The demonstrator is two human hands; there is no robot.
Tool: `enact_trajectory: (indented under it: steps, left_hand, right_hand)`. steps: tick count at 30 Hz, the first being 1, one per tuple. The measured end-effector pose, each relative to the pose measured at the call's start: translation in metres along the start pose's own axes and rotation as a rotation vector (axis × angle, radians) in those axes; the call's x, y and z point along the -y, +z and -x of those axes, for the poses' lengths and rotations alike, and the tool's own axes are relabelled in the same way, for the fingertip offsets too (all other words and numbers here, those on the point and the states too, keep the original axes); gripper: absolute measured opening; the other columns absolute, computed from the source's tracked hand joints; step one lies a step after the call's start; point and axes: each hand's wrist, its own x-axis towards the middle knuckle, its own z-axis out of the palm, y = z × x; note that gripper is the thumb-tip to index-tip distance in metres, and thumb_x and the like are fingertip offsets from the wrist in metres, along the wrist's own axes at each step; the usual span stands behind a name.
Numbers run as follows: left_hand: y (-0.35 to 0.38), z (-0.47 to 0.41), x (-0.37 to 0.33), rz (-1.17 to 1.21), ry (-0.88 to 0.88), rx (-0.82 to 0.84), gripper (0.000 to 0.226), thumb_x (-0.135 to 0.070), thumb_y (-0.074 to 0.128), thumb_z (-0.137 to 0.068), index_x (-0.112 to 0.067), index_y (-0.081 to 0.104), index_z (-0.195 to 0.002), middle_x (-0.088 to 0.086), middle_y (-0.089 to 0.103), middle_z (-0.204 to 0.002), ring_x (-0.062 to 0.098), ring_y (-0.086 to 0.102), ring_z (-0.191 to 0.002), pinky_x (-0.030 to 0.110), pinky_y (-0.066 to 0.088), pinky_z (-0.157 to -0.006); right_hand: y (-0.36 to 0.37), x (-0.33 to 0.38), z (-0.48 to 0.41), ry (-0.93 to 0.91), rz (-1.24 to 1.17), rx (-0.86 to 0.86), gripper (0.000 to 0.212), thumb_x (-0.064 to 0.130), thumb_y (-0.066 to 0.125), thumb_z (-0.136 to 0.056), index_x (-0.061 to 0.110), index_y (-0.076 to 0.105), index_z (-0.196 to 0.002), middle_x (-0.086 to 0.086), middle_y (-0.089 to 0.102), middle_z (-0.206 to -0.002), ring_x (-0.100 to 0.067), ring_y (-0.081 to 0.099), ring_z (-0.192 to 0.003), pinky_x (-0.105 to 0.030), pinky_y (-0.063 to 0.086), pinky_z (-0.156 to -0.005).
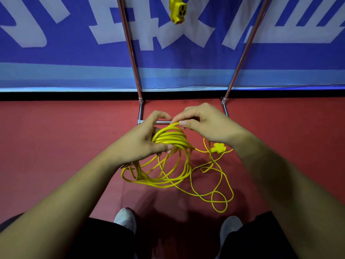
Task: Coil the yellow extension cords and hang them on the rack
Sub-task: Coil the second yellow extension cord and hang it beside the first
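Note:
A yellow extension cord [169, 138] is bunched in several loops at the middle of the head view. My left hand [141, 139] grips the bundle from the left. My right hand [201, 122] pinches the top strand of the same cord between thumb and fingers. The loops hang down below my hands, and loose cord trails in curls over the floor to the right. The cord's yellow plug [218, 148] lies on the floor under my right wrist. A metal rack [130, 51] stands just beyond my hands. A yellow socket block [177, 10] of another cord hangs at the top between the rack's poles.
The floor [56, 137] is red, and a blue banner with white characters [56, 58] covers the wall behind the rack. The rack's base bar [162, 122] lies on the floor behind my hands. My two white shoes [125, 219] stand at the bottom.

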Motion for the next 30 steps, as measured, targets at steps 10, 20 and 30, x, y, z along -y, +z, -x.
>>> enact_trajectory:
  steps: [10, 20, 30]
  left_hand:
    - [-0.02, -0.01, 0.0, 0.232, -0.007, -0.204, 0.041, 0.002, 0.076, -0.073, 0.0, 0.051, -0.104, 0.007, 0.064, -0.059, 0.016, 0.052, -0.049, 0.022, 0.043, -0.048]
    - [-0.026, -0.003, 0.004, 0.163, -0.066, -0.072, 0.032, 0.0, 0.075, -0.074, -0.003, 0.053, -0.097, 0.01, 0.068, -0.066, 0.018, 0.061, -0.06, 0.022, 0.047, -0.058]
    - [-0.028, 0.002, -0.001, 0.286, -0.083, -0.012, 0.003, -0.008, 0.071, -0.075, -0.008, 0.07, -0.072, 0.016, 0.066, -0.067, 0.029, 0.066, -0.074, 0.027, 0.052, -0.071]
  right_hand:
    - [-0.019, -0.034, 0.009, 0.15, 0.007, 0.056, 0.007, 0.015, 0.065, -0.09, 0.02, 0.068, -0.087, -0.001, 0.066, -0.07, -0.007, 0.057, -0.062, -0.028, 0.048, -0.064]
    - [-0.013, -0.025, 0.003, 0.085, -0.135, -0.092, 0.021, 0.007, 0.068, -0.086, 0.02, 0.072, -0.102, -0.006, 0.067, -0.071, -0.004, 0.055, -0.061, -0.016, 0.044, -0.064]
    - [-0.004, -0.021, -0.003, 0.05, -0.073, -0.112, 0.017, 0.011, 0.066, -0.088, 0.017, 0.074, -0.102, 0.001, 0.074, -0.092, -0.003, 0.062, -0.08, -0.019, 0.046, -0.078]
